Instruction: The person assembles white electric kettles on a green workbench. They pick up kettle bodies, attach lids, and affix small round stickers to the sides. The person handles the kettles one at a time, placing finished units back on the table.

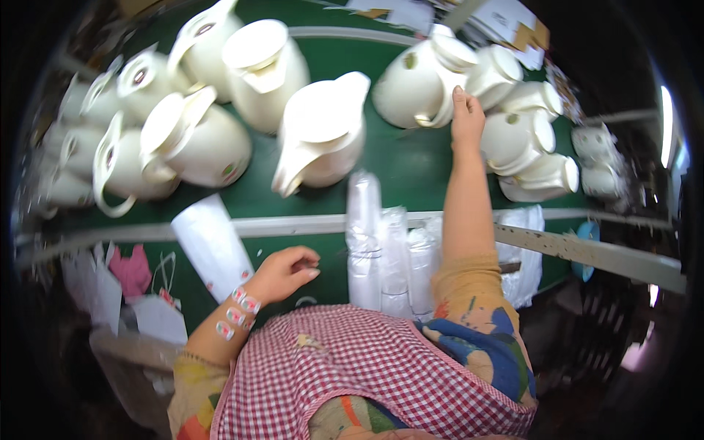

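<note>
Clad in a red-and-white checked apron (308, 359), close below the camera. Reaching forward with the right arm nearly straight, right hand (467, 123) up against the handle side of a cream jug (407, 89) on the green table (407, 169), right of centre, thumb uppermost; too blurred to tell whether gripping or merely touching. Just right of that jug, a cluster of similar jugs (511, 141); farther left, a larger group. Left arm bent inward, left hand (284, 273) low before the pale rail (293, 222), fingers loosely curved, thumb apart, holding nothing; small stickers (235, 317) along wrist and forearm. Near it, a white sheet (209, 242) leftward, plastic-wrapped bundles (363, 249) rightward.
</note>
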Available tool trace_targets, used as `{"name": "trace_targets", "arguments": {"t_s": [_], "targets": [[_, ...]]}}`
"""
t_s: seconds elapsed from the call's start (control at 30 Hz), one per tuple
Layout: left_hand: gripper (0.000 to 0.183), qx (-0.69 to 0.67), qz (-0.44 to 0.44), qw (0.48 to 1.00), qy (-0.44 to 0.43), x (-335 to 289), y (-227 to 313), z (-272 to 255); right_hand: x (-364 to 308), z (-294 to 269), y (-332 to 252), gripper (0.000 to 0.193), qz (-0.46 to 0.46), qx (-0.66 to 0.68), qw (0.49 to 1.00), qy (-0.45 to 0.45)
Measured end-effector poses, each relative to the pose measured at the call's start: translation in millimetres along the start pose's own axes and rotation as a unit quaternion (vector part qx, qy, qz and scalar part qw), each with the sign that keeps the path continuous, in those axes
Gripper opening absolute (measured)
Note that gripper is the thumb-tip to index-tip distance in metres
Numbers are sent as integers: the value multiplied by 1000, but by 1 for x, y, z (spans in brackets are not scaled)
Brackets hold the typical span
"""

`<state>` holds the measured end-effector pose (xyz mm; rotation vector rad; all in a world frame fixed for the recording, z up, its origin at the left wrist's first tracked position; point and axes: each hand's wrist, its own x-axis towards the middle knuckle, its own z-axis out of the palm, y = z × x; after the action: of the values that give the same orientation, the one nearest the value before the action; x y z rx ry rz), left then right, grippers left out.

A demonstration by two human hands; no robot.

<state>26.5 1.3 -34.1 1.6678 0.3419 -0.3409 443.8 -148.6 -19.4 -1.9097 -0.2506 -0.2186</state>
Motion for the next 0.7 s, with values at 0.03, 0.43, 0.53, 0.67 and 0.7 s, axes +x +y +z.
{"name": "trace_targets", "arguments": {"t_s": [0.03,0.43,0.53,0.67,0.7], "targets": [[27,21,5,1000,-11,-2,7,0,-4,7,1,28,65,129,988,-58],[34,3,134,991,-22,-41,35,7,-132,-74,-88,17,25,343,934,-98],[47,37,269,961,41,-34,71,21,-212,-91,-136,21,13,302,949,-92],[50,20,312,946,81,-37,90,45,-305,-82,-169,22,30,343,930,-128],[45,-44,314,947,50,-40,87,50,-325,-78,-173,22,47,357,921,-148]]}}
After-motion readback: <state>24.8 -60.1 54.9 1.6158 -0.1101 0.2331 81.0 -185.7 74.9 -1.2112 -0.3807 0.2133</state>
